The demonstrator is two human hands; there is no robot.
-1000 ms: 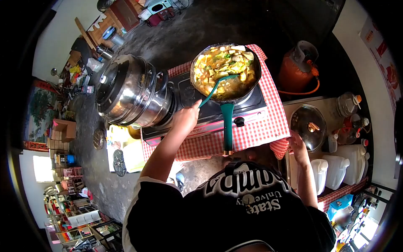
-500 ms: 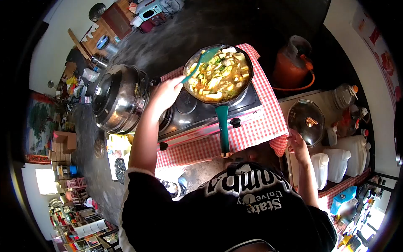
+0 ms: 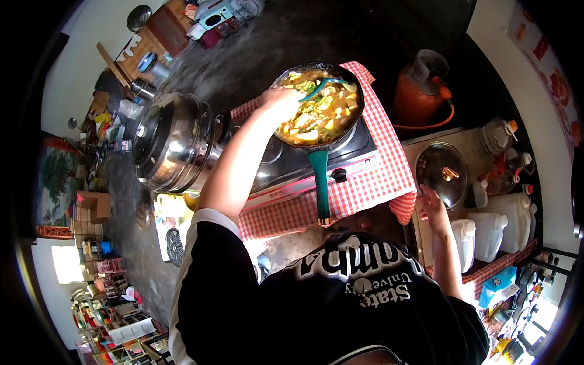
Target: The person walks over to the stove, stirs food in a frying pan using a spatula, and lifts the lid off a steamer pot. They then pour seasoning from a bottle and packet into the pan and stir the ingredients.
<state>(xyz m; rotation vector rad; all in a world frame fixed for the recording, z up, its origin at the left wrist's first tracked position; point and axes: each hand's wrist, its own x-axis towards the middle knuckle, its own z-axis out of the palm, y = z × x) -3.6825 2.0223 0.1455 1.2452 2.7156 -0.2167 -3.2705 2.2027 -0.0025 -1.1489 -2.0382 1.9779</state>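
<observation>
My left hand [image 3: 281, 104] is closed on the handle of a green spatula [image 3: 315, 91], over the left rim of a dark pan [image 3: 360, 115]. Inside the pan is a brothy stew [image 3: 322, 115] with pale chunks and green leaves; the spatula's head is in its upper part. The pan sits on the right side of a two-burner gas stove [image 3: 365, 143], its green handle [image 3: 321, 182] pointing toward me. My right hand [image 3: 433, 210], fingers apart and slightly curled, holds nothing, just below a glass lid [image 3: 439, 176] on a side counter.
A large steel steamer pot [image 3: 176, 143] stands at the stove's left. Beneath the stove is a red checkered cloth [image 3: 389, 176]. An orange gas cylinder [image 3: 417, 97] with a hose is at the upper right. White plastic jugs [image 3: 486, 231] and a clear bottle [image 3: 497, 135] are on the right.
My left hand has moved right and up over the pan's rim, and the spatula's head has swung from the pan's upper left toward its upper right. My right hand's fingers have shifted slightly.
</observation>
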